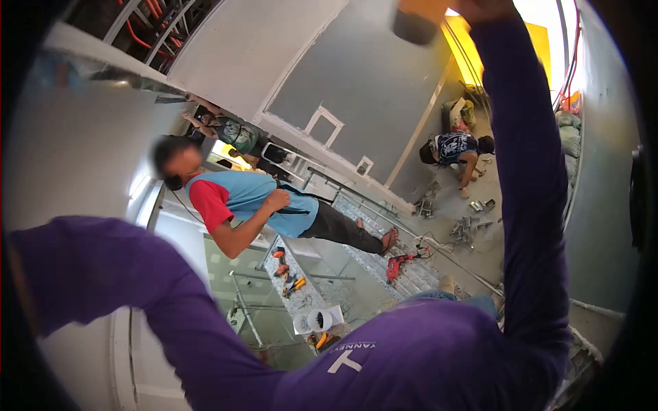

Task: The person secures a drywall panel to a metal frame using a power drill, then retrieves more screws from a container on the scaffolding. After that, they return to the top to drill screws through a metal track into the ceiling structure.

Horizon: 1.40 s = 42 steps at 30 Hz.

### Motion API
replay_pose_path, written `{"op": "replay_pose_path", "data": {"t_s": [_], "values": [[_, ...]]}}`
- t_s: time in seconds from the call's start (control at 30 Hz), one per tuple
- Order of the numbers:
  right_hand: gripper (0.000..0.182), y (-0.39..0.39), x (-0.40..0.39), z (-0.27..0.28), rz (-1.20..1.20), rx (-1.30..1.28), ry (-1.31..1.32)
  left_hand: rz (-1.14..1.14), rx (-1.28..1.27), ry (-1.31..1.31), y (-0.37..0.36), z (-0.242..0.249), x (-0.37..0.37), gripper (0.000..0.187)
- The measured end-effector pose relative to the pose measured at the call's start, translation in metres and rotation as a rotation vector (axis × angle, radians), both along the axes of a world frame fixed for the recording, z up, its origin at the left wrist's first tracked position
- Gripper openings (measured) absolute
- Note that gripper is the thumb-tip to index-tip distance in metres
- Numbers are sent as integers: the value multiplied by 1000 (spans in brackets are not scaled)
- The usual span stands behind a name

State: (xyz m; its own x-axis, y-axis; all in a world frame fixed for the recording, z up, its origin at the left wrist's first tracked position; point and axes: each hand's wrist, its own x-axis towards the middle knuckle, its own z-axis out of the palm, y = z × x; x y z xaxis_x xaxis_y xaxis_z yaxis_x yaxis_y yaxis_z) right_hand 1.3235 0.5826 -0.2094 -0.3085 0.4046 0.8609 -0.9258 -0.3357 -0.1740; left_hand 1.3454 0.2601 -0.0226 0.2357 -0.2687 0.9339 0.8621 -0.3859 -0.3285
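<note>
My right hand (485,8) is at the top edge of the view, partly cut off, at the end of a raised purple sleeve (528,164). It is closed on an orange tool (419,19) with a dark end, blurred and also cut off by the edge. The other purple sleeve (103,267) bends out toward the left edge, and my left hand cannot be seen.
A person in a blue and red shirt (240,198) stands on a speckled platform (370,260) near a red drill (399,266). Another crouches on the floor (473,151). Orange tools (281,264) and a white bucket (320,319) lie on a second plank.
</note>
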Motion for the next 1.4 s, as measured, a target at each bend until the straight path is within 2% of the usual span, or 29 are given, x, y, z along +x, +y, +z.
{"op": "replay_pose_path", "data": {"t_s": [0.1,0.13,0.17,0.23,0.27,0.3,0.33,0.37,0.4,0.43,0.47,0.5,0.53,0.6,0.67,0.77,0.8,0.9,1.0,1.07,1.1,1.2,1.27,1.37,1.4], "values": [[41,-29,25,-103,-290,-197,-164,-338,2,-403,-19,-79,-51,18],[37,-27,35,-146,-147,-168,-163,-469,18,-584,-28,-116,-72,17],[39,-62,52,-163,-258,-349,-300,-609,33,-773,-37,-158,-95,17],[45,-100,76,-219,-428,-282,-450,-854,-59,-1166,-50,-277,-150,15],[44,-124,86,-238,-506,-439,-648,-968,-197,-1396,-58,-359,-186,14],[28,-150,97,-252,-487,-401,-634,-1104,-353,-1607,-65,-441,-220,13],[23,-166,105,-272,-565,-373,-819,-1225,-500,-1802,-74,-513,-239,14],[23,-181,114,-292,-582,-335,-908,-1276,-608,-1981,-89,-569,-248,16],[23,-196,122,-312,-598,-292,-997,-1133,-717,-2051,-98,-580,-235,12],[28,-224,123,-309,-561,-359,-953,-995,-829,-2114,-107,-589,-221,9],[30,-246,124,-306,-544,-408,-975,-1012,-781,-2340,-111,-587,-219,8],[33,-262,125,-305,-528,-456,-998,-1053,-806,-2320,-111,-581,-219,10],[37,-275,127,-306,-351,-613,-946,-1095,-829,-2300,-111,-576,-220,12],[41,-296,137,-313,-274,-644,-986,-1150,-901,-2224,-110,-566,-212,15],[42,-308,134,-312,-483,-379,-1153,-1175,-987,-2091,-96,-539,-217,16],[35,-325,127,-292,-424,-540,-1143,-1075,-1009,-1930,-73,-540,-229,18],[33,-327,126,-286,-466,-465,-1192,-1052,-1033,-1870,-70,-537,-232,18],[26,-326,124,-265,-578,-287,-1298,-1108,-1140,-1996,-71,-527,-232,19],[24,-321,122,-256,-638,-216,-1341,-1098,-1093,-2111,-77,-515,-220,21],[24,-313,130,-267,-648,-163,-1371,-1244,-933,-2120,-79,-511,-216,29],[24,-315,127,-263,-613,-228,-1335,-1314,-854,-2121,-79,-510,-216,33],[27,-317,124,-257,-543,-301,-1298,-1227,-812,-1941,-73,-503,-216,31],[31,-312,126,-272,-549,-199,-1354,-1318,-809,-1870,-73,-483,-215,25],[33,-300,141,-309,-687,190,-1520,-1423,-792,-1889,-75,-446,-201,16],[33,-303,141,-307,-573,40,-1452,-1450,-787,-1916,-76,-440,-197,15]]}}
